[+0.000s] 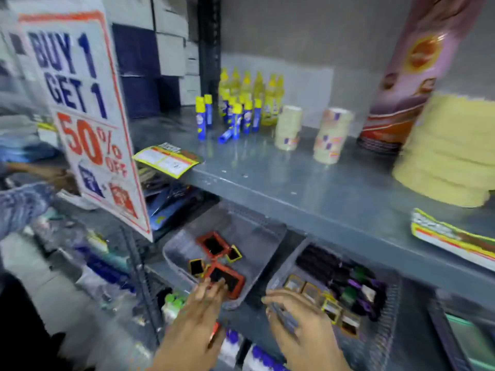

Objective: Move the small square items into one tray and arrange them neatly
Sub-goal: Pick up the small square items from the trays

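Grey metal shelving fills the view, blurred by motion. On the lower shelf (241,314) two grey mesh trays sit side by side. The left tray (257,231) holds four small square patches with dark centres: two red-rimmed ones, one (213,245) toward the back and one (227,279) at the near edge, and two smaller yellow-rimmed ones (233,254) between them. The right tray (391,298) carries a row of yellow-rimmed and brownish squares (331,309) along its near-left side, with dark and purple items (356,285) heaped behind.

The left hand (198,314) reaches toward the left tray, fingers stretched loosely, their tips touching or just over the near red-rimmed patch; it grips nothing that can be made out. The right hand (294,317) lies at the near corner of the right tray, fingers curled over the rim; whether it grasps a square cannot be told through the blur.

On the upper shelf (308,183) stand blue-and-yellow glue sticks (235,116), yellow bottles (251,87) and tape rolls (332,135). A "Buy 1 Get 1" sign (88,116) hangs at the left.
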`<move>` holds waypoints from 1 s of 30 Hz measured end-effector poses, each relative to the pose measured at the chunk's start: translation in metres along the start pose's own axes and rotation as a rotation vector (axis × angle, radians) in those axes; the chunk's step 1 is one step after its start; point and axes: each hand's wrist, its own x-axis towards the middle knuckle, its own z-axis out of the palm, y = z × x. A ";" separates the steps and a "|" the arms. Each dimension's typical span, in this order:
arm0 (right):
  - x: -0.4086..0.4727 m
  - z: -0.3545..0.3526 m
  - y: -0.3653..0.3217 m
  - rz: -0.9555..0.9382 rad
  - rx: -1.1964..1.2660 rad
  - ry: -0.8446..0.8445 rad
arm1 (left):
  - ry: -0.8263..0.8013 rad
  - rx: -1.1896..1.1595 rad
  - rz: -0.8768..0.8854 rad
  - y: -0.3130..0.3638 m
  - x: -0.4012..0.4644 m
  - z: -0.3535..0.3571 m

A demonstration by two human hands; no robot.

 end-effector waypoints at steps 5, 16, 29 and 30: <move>0.081 0.072 0.032 0.183 -0.205 -0.435 | -0.174 0.125 -0.051 -0.024 -0.010 0.051; 0.111 0.136 0.062 0.224 -0.499 -0.695 | -0.063 0.120 0.003 -0.045 -0.016 0.069; -0.028 -0.111 0.081 0.501 -0.191 0.152 | 0.066 -0.114 0.556 0.125 0.020 0.099; -0.054 -0.139 0.094 0.560 -0.218 0.205 | 0.046 -0.147 0.616 0.155 0.018 0.101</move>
